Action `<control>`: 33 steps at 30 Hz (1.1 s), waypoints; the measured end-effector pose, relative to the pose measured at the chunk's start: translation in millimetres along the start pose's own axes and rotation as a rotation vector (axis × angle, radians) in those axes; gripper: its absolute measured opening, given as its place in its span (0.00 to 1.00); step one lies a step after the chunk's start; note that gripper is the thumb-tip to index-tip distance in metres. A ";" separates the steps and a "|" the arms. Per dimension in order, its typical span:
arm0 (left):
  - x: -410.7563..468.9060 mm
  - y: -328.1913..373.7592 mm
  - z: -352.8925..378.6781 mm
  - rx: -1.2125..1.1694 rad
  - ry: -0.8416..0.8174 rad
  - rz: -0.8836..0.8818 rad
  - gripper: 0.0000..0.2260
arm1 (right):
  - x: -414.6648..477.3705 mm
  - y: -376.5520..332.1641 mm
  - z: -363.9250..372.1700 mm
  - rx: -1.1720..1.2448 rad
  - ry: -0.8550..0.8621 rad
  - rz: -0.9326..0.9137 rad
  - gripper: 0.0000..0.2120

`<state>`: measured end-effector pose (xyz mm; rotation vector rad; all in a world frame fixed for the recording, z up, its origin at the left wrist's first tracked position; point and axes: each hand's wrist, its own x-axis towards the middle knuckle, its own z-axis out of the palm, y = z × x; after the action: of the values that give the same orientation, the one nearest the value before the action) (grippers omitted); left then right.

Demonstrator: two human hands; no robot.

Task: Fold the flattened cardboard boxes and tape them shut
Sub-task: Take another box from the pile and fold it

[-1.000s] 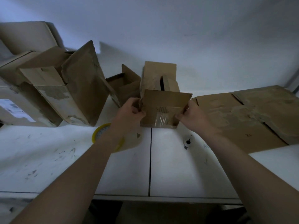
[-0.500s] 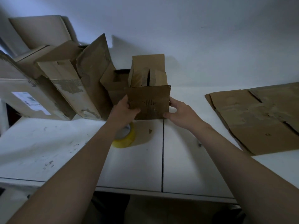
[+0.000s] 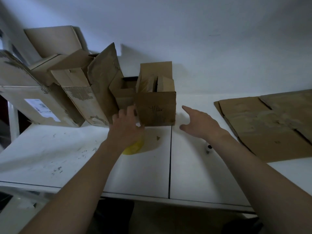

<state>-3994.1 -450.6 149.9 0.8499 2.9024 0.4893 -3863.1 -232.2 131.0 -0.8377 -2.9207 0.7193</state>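
Centre frame, against the back wall: small box [image 3: 156,108] stands erected on the table [image 3: 67,157], rear flap up, inner flaps part-folded, top open and untaped; bottom not visible. Left hand [image 3: 125,127] holds its lower-left corner, fingers along the side, thumb at the front edge. Right hand [image 3: 198,123] is spread open just beside the box, touching nothing. Tape roll [image 3: 135,146] lies mostly hidden under the left wrist. Likely left to do: close and tape this top, then the flattened cardboard [image 3: 263,125] at right. Leaning box pile [image 3: 76,88] at upper left crowds the box's left side. Small dark object [image 3: 209,147] sits by the right wrist.
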 end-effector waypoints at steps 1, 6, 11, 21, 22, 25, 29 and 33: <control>-8.2 6.4 0.3 0.034 0.021 0.014 0.31 | -6.0 4.5 -2.4 -0.027 -0.009 0.006 0.39; -43.0 55.0 19.4 0.085 -0.055 0.216 0.28 | -38.3 43.3 -21.1 -0.086 -0.072 0.077 0.38; -45.0 120.2 53.8 0.151 -0.174 0.377 0.28 | -76.8 96.2 -52.4 -0.026 -0.064 0.192 0.31; -54.7 281.2 129.8 0.021 -0.427 0.669 0.16 | -139.0 191.1 -78.9 -0.167 0.003 0.360 0.21; -54.9 293.6 137.0 -0.020 -0.477 0.670 0.15 | -140.1 201.4 -79.6 -0.148 -0.014 0.399 0.19; -50.8 322.3 160.0 0.003 -0.502 0.685 0.21 | -145.3 218.0 -86.6 -0.139 -0.101 0.467 0.12; -40.5 339.0 179.7 0.146 -0.413 0.696 0.35 | -146.8 234.9 -91.4 -0.129 -0.062 0.494 0.16; -18.9 333.9 163.9 -0.011 -0.412 0.685 0.23 | -148.5 230.7 -103.5 -0.093 0.018 0.462 0.15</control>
<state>-3780.5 -149.1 102.7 1.7086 2.1859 0.3101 -3606.6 -90.3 138.6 -1.5473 -2.7818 0.5852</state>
